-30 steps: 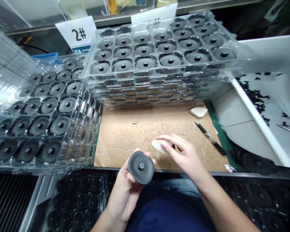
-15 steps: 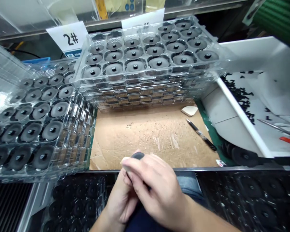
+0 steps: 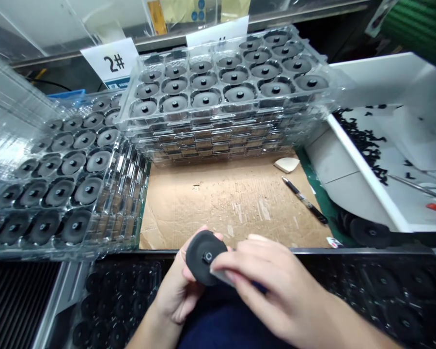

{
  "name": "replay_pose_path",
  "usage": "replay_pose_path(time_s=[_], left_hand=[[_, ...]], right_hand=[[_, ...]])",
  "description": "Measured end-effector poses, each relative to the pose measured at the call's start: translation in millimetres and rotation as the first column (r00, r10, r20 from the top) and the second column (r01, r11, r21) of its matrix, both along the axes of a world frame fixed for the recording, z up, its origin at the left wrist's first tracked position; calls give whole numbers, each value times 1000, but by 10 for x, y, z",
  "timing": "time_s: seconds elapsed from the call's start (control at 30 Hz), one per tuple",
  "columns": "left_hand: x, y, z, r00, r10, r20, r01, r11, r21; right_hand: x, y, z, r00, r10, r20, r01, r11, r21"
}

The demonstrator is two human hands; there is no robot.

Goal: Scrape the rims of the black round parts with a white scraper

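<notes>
My left hand (image 3: 179,286) is closed round a black rubber-looking disc (image 3: 199,261) with a small raised hub in its middle. The disc's hub side faces up towards me. My right hand (image 3: 272,283) pinches a pale flat piece (image 3: 224,277) between thumb and fingers. This piece lies at the disc's right side, close below the hub; most of it is hidden by the fingers. Both hands are just in front of the bench edge, above my lap. On the cardboard (image 3: 210,203) beyond them rest a cream wedge-shaped pad (image 3: 287,165) and a black pen (image 3: 305,199).
Stacked clear trays (image 3: 221,109) of similar discs stand at the back, with another tray stack (image 3: 105,194) at the left. A white bin (image 3: 370,182) with small black parts and tweezers (image 3: 417,188) is at the right. Loose discs (image 3: 370,232) lie beside it.
My hands were closed together round the disc, mostly covering it. Now the disc is turned face up in my left hand, and my right hand has shifted right with the pale piece.
</notes>
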State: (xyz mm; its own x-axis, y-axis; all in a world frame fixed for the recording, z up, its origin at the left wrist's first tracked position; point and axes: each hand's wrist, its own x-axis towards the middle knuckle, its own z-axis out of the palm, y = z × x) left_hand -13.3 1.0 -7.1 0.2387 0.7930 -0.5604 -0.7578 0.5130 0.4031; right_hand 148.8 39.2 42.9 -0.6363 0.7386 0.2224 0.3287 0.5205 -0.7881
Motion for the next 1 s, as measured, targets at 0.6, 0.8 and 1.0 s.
replay_pose_path(time_s=[0.6, 0.8, 1.0], left_hand=[[39, -3, 41, 972, -34, 234, 24, 999, 46], [114, 21, 79, 963, -117, 243, 82, 986, 147], [119, -104, -15, 994, -97, 57, 95, 995, 38]], right_hand=[[331, -238, -1168, 945, -302, 130, 327, 833, -445], [456, -95, -612, 838, -539, 91, 540, 789, -294], [140, 33, 34, 995, -27, -98, 53, 961, 270]])
